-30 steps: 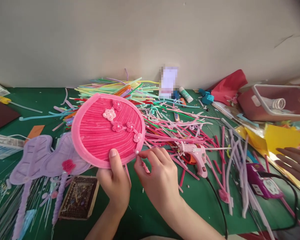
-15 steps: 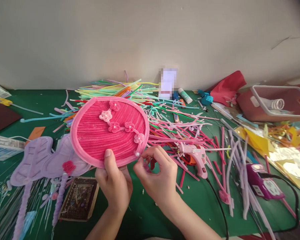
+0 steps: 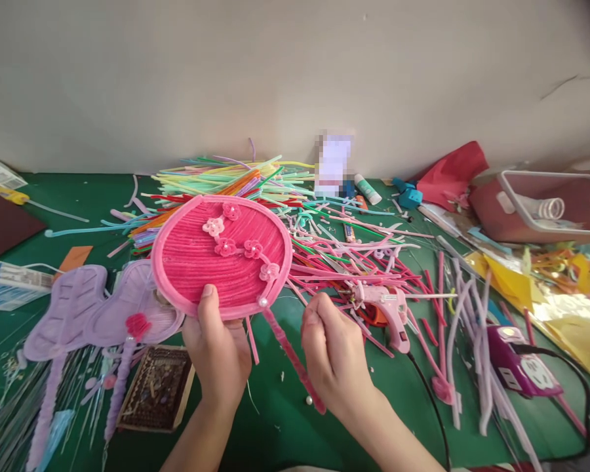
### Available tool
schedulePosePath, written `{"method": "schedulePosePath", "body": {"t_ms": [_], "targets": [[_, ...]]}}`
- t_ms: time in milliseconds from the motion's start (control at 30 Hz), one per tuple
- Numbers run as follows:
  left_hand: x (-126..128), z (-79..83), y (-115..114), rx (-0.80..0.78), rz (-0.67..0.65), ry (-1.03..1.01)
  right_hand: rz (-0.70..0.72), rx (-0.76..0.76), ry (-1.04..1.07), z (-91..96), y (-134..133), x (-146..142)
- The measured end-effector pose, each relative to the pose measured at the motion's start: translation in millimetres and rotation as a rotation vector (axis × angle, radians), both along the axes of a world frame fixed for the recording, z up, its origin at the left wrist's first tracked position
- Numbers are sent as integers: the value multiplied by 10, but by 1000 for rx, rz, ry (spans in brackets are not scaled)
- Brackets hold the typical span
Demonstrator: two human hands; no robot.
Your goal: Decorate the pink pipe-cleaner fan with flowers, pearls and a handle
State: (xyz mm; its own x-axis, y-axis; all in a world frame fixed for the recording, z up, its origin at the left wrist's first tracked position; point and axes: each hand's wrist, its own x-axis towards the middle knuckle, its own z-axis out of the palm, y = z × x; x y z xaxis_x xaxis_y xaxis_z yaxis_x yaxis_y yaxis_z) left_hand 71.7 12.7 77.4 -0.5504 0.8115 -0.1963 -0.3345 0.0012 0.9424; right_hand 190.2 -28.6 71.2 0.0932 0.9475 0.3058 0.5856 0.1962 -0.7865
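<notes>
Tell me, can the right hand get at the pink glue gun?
Probably yes: the pink glue gun lies close beside the right hand, with nothing tall seen standing between them.

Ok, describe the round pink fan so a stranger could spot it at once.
Start with the green table, then find the person's left hand above it. The round pink fan is held there by its lower edge. Unlike the lilac pieces beside it, it bears five small flowers.
</notes>
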Motion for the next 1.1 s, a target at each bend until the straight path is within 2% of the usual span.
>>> {"method": "schedulePosePath", "body": {"t_ms": [67, 167, 333, 533, 767, 933, 1000, 1100], "targets": [[-3, -23, 9, 27, 13, -45, 21, 12, -85, -22, 8, -2], [5, -54, 17, 52, 22, -77, 58, 114, -124, -26, 34, -3], [24, -56, -8, 40, 2, -85, -9, 250, -85, -34, 74, -40], [18, -52, -52, -19, -51, -88, 20, 230, -50, -74, 111, -84], [21, -23, -51, -78, -31, 12, 89, 192, -54, -90, 112, -62], [-19, -48, -33, -61, -85, 96, 167, 196, -40, -18, 73, -31], [-35, -81, -46, -38, -88, 149, 114, 246, -45, 58, 95, -4], [-45, -159, -118, -33, -52, 243, -68, 416, -186, 187, 200, 30]]}}
